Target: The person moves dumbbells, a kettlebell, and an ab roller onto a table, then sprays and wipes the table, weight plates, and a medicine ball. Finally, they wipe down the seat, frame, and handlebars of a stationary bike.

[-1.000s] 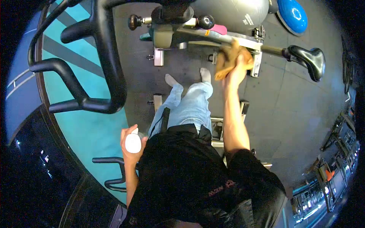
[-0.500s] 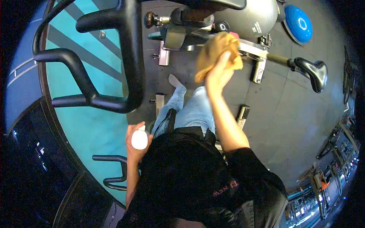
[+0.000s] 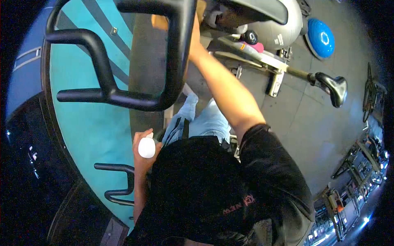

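Observation:
My left hand [image 3: 143,151] is wrapped round a white bottle [image 3: 147,147], low on the left beside my body. My right arm reaches up to the top of the view, where my right hand [image 3: 194,37] is largely hidden behind the black handlebar [image 3: 177,53] of an exercise bike. Parts of a yellow-brown cloth [image 3: 159,22] show on both sides of the bar, at my right hand. The fingers of that hand are out of sight behind the bar.
The bike's frame [image 3: 273,61] and black saddle [image 3: 337,91] extend to the right. Behind them are a grey exercise ball [image 3: 283,24] and a blue balance dome [image 3: 320,37]. A second handlebar [image 3: 128,180] stands at the lower left, over the turquoise floor [image 3: 86,139].
My right hand has moved left and up with the cloth, from over the bike's frame to behind the handlebar. The handlebar appears farther right. My left hand still holds the bottle.

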Action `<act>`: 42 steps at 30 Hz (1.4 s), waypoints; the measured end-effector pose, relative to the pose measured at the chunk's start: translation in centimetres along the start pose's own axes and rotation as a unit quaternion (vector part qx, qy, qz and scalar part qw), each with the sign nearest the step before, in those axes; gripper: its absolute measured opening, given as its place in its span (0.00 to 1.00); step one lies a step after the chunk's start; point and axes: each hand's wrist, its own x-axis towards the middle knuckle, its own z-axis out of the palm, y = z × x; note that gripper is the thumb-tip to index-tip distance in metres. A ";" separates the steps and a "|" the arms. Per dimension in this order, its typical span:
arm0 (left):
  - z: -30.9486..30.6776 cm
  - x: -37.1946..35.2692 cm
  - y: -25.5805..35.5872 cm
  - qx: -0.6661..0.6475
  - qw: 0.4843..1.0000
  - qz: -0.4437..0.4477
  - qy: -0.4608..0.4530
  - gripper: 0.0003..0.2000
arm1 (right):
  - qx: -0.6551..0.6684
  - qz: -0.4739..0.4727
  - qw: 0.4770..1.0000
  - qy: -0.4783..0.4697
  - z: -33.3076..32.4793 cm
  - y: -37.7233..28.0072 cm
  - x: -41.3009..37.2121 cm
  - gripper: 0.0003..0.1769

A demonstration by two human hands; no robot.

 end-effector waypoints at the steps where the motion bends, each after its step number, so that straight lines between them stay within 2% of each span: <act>1: 0.0 0.3 0.1 -0.007 1.000 0.007 0.011 0.23 | 0.088 0.057 0.992 -0.074 -2.0 -1.8 -1.1 0.19; 2: -0.1 0.6 0.4 -0.018 1.000 0.000 0.011 0.23 | 0.165 0.125 0.969 -0.137 -4.0 -3.5 -2.3 0.21; 5: -0.1 1.0 0.2 -0.055 0.998 0.007 0.028 0.22 | 0.097 0.138 0.965 -0.200 -7.6 -2.2 -12.3 0.15; 6: 0.0 1.2 -0.1 -0.072 0.996 0.021 0.042 0.22 | 0.056 0.402 0.903 -0.139 -11.0 -5.6 -12.6 0.16; 7: 0.0 1.4 -0.4 -0.080 0.995 0.017 0.059 0.22 | 0.182 0.513 0.837 -0.054 -13.4 -4.6 -14.6 0.17; 8: 0.0 1.5 -0.9 -0.083 0.994 0.024 0.065 0.22 | 0.291 0.597 0.744 0.068 -15.8 -3.7 -16.7 0.19; 9: 0.0 1.7 -1.2 -0.085 0.993 0.032 0.069 0.22 | 0.351 0.537 0.752 0.153 -18.8 -6.7 -14.7 0.29; 10: 0.0 1.7 -1.3 -0.126 0.989 -0.013 0.077 0.21 | 0.319 0.538 0.758 0.186 -22.0 -5.3 -15.1 0.32; 11: 0.0 2.1 -1.3 -0.131 0.988 -0.013 0.086 0.21 | 0.316 0.533 0.751 0.231 -24.0 -10.9 -10.5 0.35; 12: -0.2 2.6 -1.4 -0.132 0.987 0.003 0.094 0.21 | 0.325 0.487 0.778 0.229 -25.9 -11.9 -8.8 0.36; 13: -0.4 3.1 -1.4 -0.132 0.986 0.019 0.102 0.21 | 0.379 0.400 0.812 0.192 -26.3 -15.1 -5.8 0.38; 14: -0.9 3.3 -1.0 -0.125 0.987 0.020 0.104 0.20 | 0.404 0.329 0.840 0.153 -26.9 -14.8 -4.7 0.36; 15: -1.5 3.5 -0.4 -0.128 0.985 0.019 0.111 0.20 | 0.356 0.271 0.893 0.048 -26.7 -15.3 -2.9 0.33; 16: -2.2 3.7 0.1 -0.107 0.983 0.072 0.133 0.20 | 0.190 0.234 0.952 0.051 -24.5 -15.7 -0.7 0.28; 17: -2.8 3.8 0.6 -0.082 0.977 0.121 0.154 0.21 | 0.084 0.114 0.989 -0.043 -21.7 -15.4 1.6 0.27; 18: -3.4 3.8 1.0 -0.104 0.975 0.114 0.162 0.20 | -0.032 -0.040 0.993 -0.109 -18.9 -15.2 4.0 0.26; 19: -4.2 3.9 1.6 -0.101 0.973 0.109 0.176 0.20 | -0.107 -0.187 0.967 -0.136 -16.1 -15.0 6.3 0.28; 20: -5.1 4.2 2.2 -0.087 0.957 0.165 0.221 0.19 | -0.217 -0.275 0.927 -0.131 -13.7 -15.9 8.3 0.33; 21: -5.8 4.5 2.4 -0.072 0.936 0.219 0.267 0.19 | -0.193 -0.248 0.936 -0.157 -13.4 -15.8 8.9 0.33; 22: -5.6 5.1 1.7 -0.105 0.919 0.232 0.301 0.19 | -0.182 -0.251 0.938 -0.155 -13.3 -15.3 9.0 0.34; 23: -5.5 5.2 2.1 -0.209 0.908 0.175 0.318 0.20 | -0.173 -0.253 0.940 -0.153 -13.5 -14.9 8.6 0.34; 25: -7.1 6.3 2.3 -0.144 0.906 0.202 0.344 0.20 | -0.173 -0.239 0.943 -0.152 -13.6 -14.7 7.8 0.33; 27: -6.8 7.4 2.1 -0.153 0.913 0.145 0.349 0.20 | -0.151 -0.209 0.956 -0.137 -13.9 -15.4 6.5 0.32; 29: -6.6 7.3 2.0 -0.162 0.936 0.061 0.307 0.17 | -0.155 -0.215 0.956 -0.129 -13.7 -14.9 5.9 0.32; 33: -5.1 6.6 2.0 -0.138 0.944 0.045 0.296 0.18 | -0.130 -0.217 0.961 -0.112 -13.3 -14.5 5.8 0.35; 36: -3.8 5.8 5.3 -0.208 0.939 0.138 0.236 0.23 | -0.093 -0.223 0.964 -0.108 -13.3 -13.9 6.0 0.34; 37: -3.5 5.9 6.2 -0.201 0.930 0.201 0.235 0.24 | -0.087 -0.220 0.966 -0.105 -13.2 -13.9 6.0 0.31; 39: -3.0 5.5 8.8 -0.234 0.932 0.180 0.211 0.24 | -0.058 -0.211 0.972 -0.089 -13.2 -14.8 5.7 0.29; 40: -2.4 6.0 9.1 -0.204 0.926 0.213 0.235 0.22 | -0.056 -0.212 0.971 -0.095 -13.3 -14.5 5.7 0.29; 42: -2.5 7.0 10.0 -0.173 0.928 0.208 0.256 0.21 | 0.006 -0.222 0.973 -0.063 -13.2 -13.9 5.6 0.29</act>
